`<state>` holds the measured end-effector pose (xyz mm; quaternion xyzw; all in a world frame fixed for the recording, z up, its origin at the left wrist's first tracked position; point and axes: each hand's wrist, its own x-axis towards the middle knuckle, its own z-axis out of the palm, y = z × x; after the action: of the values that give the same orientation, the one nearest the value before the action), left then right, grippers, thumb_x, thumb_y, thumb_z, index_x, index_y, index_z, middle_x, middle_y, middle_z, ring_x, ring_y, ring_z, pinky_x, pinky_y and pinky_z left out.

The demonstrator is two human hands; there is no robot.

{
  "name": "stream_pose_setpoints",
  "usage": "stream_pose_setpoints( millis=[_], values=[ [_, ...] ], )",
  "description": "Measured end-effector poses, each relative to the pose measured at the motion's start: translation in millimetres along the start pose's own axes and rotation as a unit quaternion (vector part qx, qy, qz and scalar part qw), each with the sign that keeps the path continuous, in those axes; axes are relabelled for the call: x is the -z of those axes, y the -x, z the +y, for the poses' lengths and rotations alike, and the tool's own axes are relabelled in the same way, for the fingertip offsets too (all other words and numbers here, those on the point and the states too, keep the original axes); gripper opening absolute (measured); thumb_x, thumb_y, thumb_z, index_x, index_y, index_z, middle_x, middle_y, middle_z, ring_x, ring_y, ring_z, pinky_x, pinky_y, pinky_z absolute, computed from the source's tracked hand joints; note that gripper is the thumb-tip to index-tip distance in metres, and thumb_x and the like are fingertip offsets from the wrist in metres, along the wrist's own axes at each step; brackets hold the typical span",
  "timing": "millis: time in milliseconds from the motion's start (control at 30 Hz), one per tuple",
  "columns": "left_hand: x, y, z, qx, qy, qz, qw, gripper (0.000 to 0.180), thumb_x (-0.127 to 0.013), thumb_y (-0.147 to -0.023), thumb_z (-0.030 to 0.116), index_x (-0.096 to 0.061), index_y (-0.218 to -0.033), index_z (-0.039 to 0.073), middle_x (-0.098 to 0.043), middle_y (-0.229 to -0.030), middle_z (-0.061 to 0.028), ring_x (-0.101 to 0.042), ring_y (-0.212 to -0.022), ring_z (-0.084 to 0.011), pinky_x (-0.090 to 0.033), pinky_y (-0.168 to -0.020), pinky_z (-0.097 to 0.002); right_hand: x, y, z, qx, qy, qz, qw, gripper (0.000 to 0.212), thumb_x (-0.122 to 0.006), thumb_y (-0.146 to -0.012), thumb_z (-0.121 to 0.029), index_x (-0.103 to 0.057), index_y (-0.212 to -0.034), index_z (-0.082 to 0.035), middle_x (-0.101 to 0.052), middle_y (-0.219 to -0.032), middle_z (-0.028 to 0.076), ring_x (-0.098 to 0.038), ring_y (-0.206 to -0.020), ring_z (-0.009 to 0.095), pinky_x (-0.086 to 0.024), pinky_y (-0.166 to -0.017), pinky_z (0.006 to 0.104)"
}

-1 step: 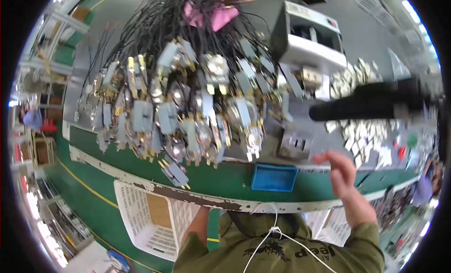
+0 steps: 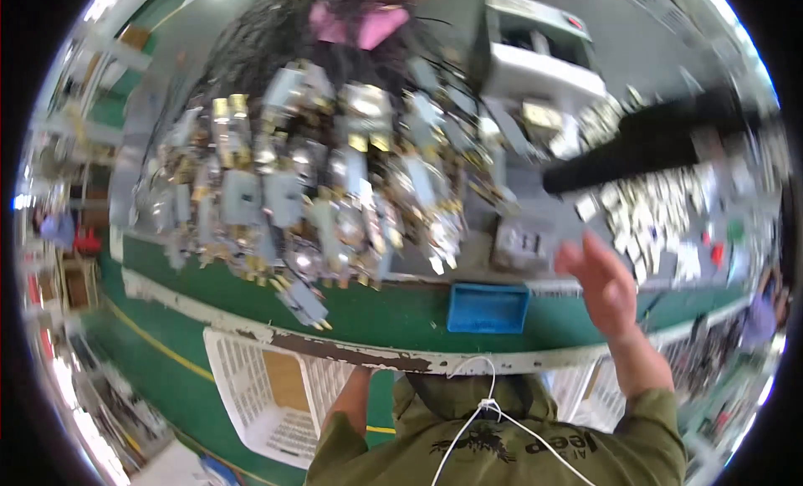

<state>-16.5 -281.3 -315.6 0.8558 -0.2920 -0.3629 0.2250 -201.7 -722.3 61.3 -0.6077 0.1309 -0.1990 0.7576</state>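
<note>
Green workbench (image 2: 401,314) bears a blue tray (image 2: 488,308), contents unclear; right hand (image 2: 604,285) above, grip released.

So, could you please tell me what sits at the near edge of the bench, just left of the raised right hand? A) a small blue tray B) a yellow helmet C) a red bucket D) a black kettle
A: a small blue tray rests on the green front edge of the bench, just left of and below the open right hand, which is raised and holds nothing.
</note>
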Motion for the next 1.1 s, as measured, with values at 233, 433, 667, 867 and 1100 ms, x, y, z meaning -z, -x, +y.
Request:
stream_pose_setpoints(
  millis=[233, 433, 667, 867, 1100],
  values=[
    [-17.1, 7.3, -29.8, -0.038, 0.067, -0.146, 0.986, 0.043, -0.055, -0.091, 0.022, -0.050, -0.133, 0.010, -0.060, -0.123, -0.0207, -0.059, -0.114, -0.0312, -0.048, -0.094, -0.0375, -74.4, 44.0, -25.5, 0.025, -0.358, 0.047, 0.932, 0.071, -0.041, -0.099, -0.042, -0.017, -0.151, 0.001, -0.014, -0.158, 0.019, -0.018, -0.146, 0.030, -0.014, -0.119, 0.0453],
    [21.1, -4.7, -4.7, -0.165, 0.030, -0.115, 0.979, 0.032, -0.049, -0.092, 0.012, -0.054, -0.122, 0.002, -0.067, -0.107, -0.0188, -0.064, -0.103, -0.0342, -0.050, -0.086, -0.0386, -80.9, 203.5, 28.9, -0.247, 0.374, 0.055, 0.892, 0.022, -0.054, -0.098, -0.022, -0.065, -0.097, -0.002, -0.070, -0.087, 0.011, -0.068, -0.081, 0.019, -0.054, -0.071, 0.0343],
    [154.0, 76.2, 153.0, -0.079, 0.089, -0.289, 0.950, 0.030, -0.050, -0.097, 0.018, -0.056, -0.121, 0.002, -0.067, -0.113, -0.0117, -0.067, -0.093, -0.0208, -0.052, -0.077, -0.0318, -71.4, 363.8, 134.8, -0.395, 0.468, 0.103, 0.784, 0.021, -0.056, -0.089, -0.019, -0.061, -0.107, -0.009, -0.067, -0.088, 0.017, -0.064, -0.083, 0.037, -0.050, -0.075, 0.0462],
    [210.4, 76.6, 218.2, -0.249, 0.136, -0.281, 0.917, 0.023, -0.050, -0.098, 0.017, -0.059, -0.113, 0.002, -0.067, -0.106, -0.0092, -0.064, -0.088, -0.0123, -0.052, -0.073, -0.0278, -100.5, 334.2, 128.8, -0.467, 0.591, 0.108, 0.649, 0.033, -0.051, -0.094, -0.033, -0.057, -0.115, -0.009, -0.060, -0.102, 0.017, -0.061, -0.091, 0.039, -0.049, -0.081, 0.0489],
    [179.5, 80.9, 251.6, -0.356, -0.006, -0.274, 0.893, 0.022, -0.054, -0.094, 0.014, -0.061, -0.112, 0.002, -0.067, -0.098, -0.0117, -0.065, -0.085, -0.0232, -0.051, -0.076, -0.0320, -96.3, 340.2, 148.8, -0.307, 0.611, 0.172, 0.709, 0.033, -0.054, -0.090, -0.016, -0.053, -0.121, -0.008, -0.057, -0.108, 0.019, -0.056, -0.102, 0.038, -0.046, -0.089, 0.0466]
  ],
)
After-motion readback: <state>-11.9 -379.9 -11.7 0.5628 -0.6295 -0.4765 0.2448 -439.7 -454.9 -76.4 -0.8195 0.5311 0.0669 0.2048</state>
